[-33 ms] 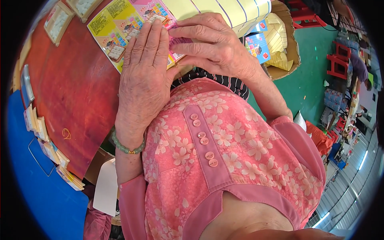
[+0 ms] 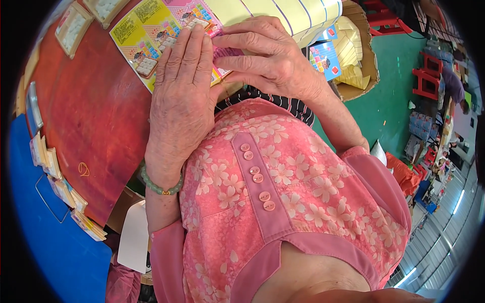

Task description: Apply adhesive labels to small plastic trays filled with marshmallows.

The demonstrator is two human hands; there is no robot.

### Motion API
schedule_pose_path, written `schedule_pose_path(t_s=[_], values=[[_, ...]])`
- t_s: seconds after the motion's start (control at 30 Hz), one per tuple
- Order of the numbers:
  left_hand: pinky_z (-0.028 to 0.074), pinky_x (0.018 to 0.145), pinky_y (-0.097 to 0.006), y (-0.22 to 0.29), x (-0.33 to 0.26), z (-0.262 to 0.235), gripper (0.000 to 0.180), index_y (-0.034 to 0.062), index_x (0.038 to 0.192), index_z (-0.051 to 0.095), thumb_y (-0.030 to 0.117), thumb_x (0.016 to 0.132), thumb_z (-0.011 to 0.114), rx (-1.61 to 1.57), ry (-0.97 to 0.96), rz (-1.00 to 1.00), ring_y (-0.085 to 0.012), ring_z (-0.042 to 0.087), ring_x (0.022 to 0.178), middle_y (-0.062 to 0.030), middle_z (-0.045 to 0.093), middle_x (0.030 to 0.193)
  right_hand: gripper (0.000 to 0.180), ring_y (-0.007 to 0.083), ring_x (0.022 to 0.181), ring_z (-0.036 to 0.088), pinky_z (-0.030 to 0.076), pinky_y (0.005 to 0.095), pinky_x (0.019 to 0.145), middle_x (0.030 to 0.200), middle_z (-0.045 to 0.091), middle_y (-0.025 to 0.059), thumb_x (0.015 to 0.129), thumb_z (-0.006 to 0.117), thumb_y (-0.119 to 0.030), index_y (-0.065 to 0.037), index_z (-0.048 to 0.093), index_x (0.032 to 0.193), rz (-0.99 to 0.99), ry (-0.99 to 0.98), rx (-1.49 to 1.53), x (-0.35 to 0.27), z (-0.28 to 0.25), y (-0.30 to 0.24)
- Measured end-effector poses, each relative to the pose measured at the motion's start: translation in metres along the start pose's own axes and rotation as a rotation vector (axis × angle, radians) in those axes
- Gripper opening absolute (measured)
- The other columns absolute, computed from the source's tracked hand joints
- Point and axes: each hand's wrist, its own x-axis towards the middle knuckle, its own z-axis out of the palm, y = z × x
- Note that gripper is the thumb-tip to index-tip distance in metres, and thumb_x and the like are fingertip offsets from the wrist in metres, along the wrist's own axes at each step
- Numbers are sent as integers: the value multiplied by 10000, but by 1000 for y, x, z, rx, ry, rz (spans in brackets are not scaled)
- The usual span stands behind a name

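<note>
My left hand (image 2: 183, 98) lies flat, fingers stretched out together, on a colourful printed sheet (image 2: 129, 43) in yellow and pink with pictures of small blocks. A green bead bracelet (image 2: 162, 188) circles that wrist. My right hand (image 2: 275, 56) is beside it, its fingers bent and spread apart. Its fingertips touch the pink edge of the sheet near my left fingers, and the thumb is lower, close to my left hand. Behind my right hand a pale yellow sheet with dark stripes (image 2: 288, 17) curves up. What lies beneath my palms is hidden.
The red tabletop (image 2: 96, 121) bears small trays of white pieces (image 2: 74, 31) at the far left. Several thin packs (image 2: 60, 187) line its border with a blue surface (image 2: 55, 242). On the right, a cardboard box (image 2: 373, 55) holds yellow striped material. Red stools (image 2: 427, 83) stand farther off.
</note>
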Motion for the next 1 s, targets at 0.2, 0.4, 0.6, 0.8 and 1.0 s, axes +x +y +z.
schedule_pose_path(t_s=[0.2,0.4,0.6,0.8,1.0], values=[[261,1086,-428,0,0,5,532,-64,1298,408,170,847,565,23,41,-1,-279,323,1327,-166,366,1408,269,224,997,584,435,363,846,1046,644,37,678,720,-198,-101,711,929,-38,56,-35,-2,8,1],[260,1087,-429,0,-1,6,508,-60,1302,407,150,857,538,48,36,-3,-276,324,1328,-162,369,1406,292,200,905,583,443,332,745,968,637,10,638,689,-136,-94,711,926,-138,110,-88,-10,17,2],[260,1087,-427,0,-1,6,519,-57,1300,407,149,848,553,25,31,-7,-277,326,1325,-161,371,1404,299,200,857,585,447,322,700,923,635,18,611,647,-99,-63,696,904,-224,142,-89,-8,16,6],[260,1088,-423,0,-2,7,550,-46,1311,402,148,828,583,32,44,-17,-277,326,1323,-151,367,1409,244,209,864,584,450,325,739,916,635,23,654,664,-95,-66,687,895,-146,106,-22,-6,14,1],[257,1091,-420,1,-1,7,569,-41,1321,392,162,827,587,52,17,-28,-273,323,1326,-148,361,1415,188,219,867,580,444,317,761,911,630,35,688,691,-92,-65,673,873,-46,93,-6,-4,14,-6]])
